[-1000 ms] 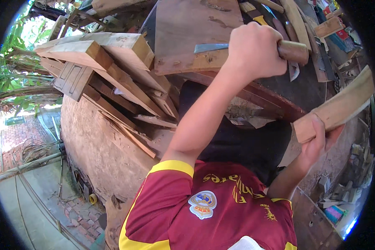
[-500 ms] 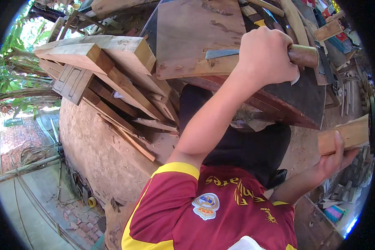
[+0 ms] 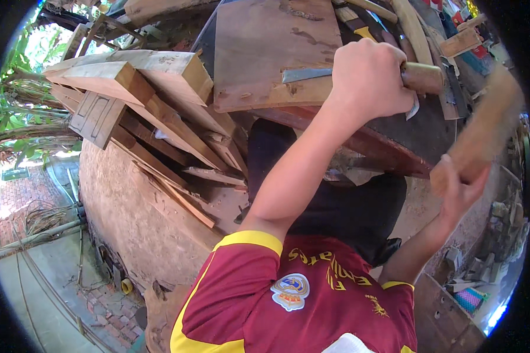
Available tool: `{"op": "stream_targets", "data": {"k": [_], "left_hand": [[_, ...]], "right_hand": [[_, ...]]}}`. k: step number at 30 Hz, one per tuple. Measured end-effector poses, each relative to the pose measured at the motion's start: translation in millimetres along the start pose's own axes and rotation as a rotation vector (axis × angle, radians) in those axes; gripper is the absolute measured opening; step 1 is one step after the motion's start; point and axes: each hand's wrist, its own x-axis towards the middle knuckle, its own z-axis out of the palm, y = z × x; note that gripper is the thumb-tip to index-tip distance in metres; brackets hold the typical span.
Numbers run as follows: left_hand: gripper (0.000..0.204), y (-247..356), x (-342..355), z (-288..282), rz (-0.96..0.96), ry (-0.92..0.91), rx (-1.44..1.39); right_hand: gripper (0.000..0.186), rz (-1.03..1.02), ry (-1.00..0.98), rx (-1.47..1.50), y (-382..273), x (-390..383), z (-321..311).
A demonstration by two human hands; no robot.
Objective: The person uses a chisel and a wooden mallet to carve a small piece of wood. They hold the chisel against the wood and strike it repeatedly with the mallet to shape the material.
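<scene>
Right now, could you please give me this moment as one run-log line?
left hand: gripping chisel | blade: over wooden board, pointing left | right hand: holding wooden block, blurred, apart from chisel

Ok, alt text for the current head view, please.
A person's left hand grips a wooden-handled chisel over a wooden board, while the right hand holds a blurred wood block. Stacked timber is at left.

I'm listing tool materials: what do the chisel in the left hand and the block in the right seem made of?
Chisel blade: probably plain steel, by its blue-grey sheen.
Chisel handle: likely smooth wood, by its brown tone and rounded form.
Block: apparently unpainted wood, by its tan colour; blur hides any grain.
</scene>
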Motion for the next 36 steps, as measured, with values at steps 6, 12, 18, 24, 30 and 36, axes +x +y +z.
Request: {"op": "stream_targets", "data": {"k": [6, 12, 18, 24, 30, 36], "left_hand": [[0.023, -2.0, 4.6, 3.0, -0.011, 0.078, -0.038], [0.024, -3.5, 2.2, 0.0, -0.001, 0.075, 0.001], [0.023, -2.4, 2.5, 5.4, -0.01, 0.024, 0.053], [0.022, -5.1, 0.7, 5.3, 0.006, 0.024, 0.051], [0.022, -5.0, 0.0, 7.7, 0.011, 0.004, 0.096], [0.02, -4.6, 1.8, 7.3, -0.008, -0.019, 0.086]], "right_hand": [[0.077, -0.46, -0.055, -0.501, 9.1, -14.6, 38.1], [0.064, 0.038, 0.088, 0.113, 33.4, 18.4, -0.9], [0.072, -0.365, -0.214, -0.209, 7.2, -13.8, 32.9], [0.071, 0.151, 0.117, 0.264, 14.1, 14.4, 10.5], [0.075, -0.292, -0.314, -0.239, 5.0, -13.2, 26.0], [0.073, 0.045, 0.091, 0.1, -3.7, 8.0, 1.1]]}}
